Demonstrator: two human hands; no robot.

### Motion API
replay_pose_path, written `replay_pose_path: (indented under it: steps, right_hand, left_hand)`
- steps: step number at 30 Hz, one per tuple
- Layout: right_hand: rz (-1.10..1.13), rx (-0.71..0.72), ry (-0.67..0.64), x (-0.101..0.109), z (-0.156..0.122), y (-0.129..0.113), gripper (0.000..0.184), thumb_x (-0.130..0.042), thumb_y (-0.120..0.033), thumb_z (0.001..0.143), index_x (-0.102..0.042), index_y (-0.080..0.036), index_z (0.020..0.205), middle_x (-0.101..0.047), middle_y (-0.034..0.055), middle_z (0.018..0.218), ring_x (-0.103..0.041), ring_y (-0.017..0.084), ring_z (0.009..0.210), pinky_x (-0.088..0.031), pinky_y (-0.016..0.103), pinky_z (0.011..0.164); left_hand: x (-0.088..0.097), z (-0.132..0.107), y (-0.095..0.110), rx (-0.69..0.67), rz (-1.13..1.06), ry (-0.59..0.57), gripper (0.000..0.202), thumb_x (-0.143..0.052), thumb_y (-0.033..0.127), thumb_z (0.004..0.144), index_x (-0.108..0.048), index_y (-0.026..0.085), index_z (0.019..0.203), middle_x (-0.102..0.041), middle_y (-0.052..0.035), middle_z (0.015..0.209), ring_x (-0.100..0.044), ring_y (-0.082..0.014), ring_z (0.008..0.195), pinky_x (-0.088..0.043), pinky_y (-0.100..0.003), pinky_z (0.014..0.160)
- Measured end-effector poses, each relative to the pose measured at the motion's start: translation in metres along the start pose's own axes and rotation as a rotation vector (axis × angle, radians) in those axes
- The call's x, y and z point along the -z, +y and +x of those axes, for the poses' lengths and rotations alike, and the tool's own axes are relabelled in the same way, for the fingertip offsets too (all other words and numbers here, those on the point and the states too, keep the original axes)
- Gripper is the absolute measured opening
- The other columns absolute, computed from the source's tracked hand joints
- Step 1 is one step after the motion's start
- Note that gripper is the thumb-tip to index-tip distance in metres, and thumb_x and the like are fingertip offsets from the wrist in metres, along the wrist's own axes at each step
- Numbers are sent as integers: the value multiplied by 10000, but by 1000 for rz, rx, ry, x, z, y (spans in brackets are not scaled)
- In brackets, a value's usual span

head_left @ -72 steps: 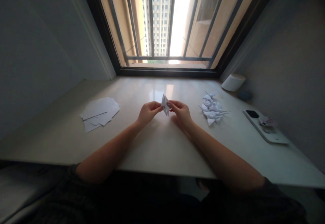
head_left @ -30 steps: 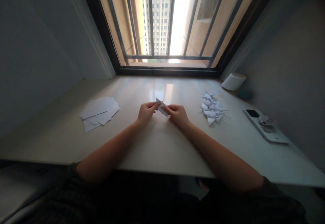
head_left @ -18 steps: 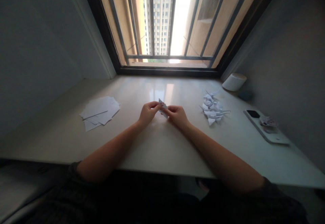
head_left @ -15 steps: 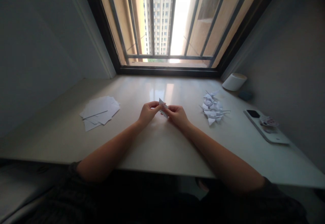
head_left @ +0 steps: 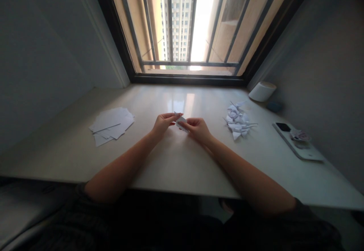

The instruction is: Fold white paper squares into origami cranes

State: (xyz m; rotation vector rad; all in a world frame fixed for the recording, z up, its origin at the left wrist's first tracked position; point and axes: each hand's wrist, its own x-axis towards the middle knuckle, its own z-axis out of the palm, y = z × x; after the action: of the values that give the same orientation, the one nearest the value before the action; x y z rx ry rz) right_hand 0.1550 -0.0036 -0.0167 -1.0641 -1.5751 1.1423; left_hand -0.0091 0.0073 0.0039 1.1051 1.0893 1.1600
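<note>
At centre of pale worktop (head_left: 176, 160), just above surface: small white folded paper piece (head_left: 181, 121) pinched btw both hands. Left hand (head_left: 162, 123) clenched on its left edge w/ fingertips; right hand (head_left: 197, 128) grasping its right side.

Risks (judged):
- edge-only grip on tiny piece → slip, or tear at fold
- uneven pressure → crease off-line, tip crumpled
- pile of white folded paper shapes (head_left: 237, 121) near right forearm → sideways sweep could scatter it
</note>
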Motion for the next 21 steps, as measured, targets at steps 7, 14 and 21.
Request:
replay_pose_path:
  steps: [7,14,21]
  right_hand:
    - [38,-17,-30,-2,-1,1,470,-678,-613,679,-644,-150,601,-597,21,565,-499,123,542,-323,244,496]
    - [72,-30,-42,-4,-1,-1,462,-684,-588,686,-605,-151,557,-561,-1,533,-455,101,510,-306,240,497]
    - [7,-64,16,-1,-1,1,506,-646,-648,685,-672,-146,631,-613,29,564,-487,123,525,-330,251,495]
  left_hand:
    - [1,-2,8,-17,-15,34,329,-742,484,673,-777,188,812,-690,-66,781,-573,-154,734,-430,-280,695]
    - [-1,-1,-1,-45,50,109,377,-689,540,701,-775,185,796,-680,-59,746,-561,-156,706,-423,-281,666]
    - [1,3,1,-59,112,14,533,-570,650,753,-768,178,903,-701,-76,803,-590,-168,729,-427,-290,663]
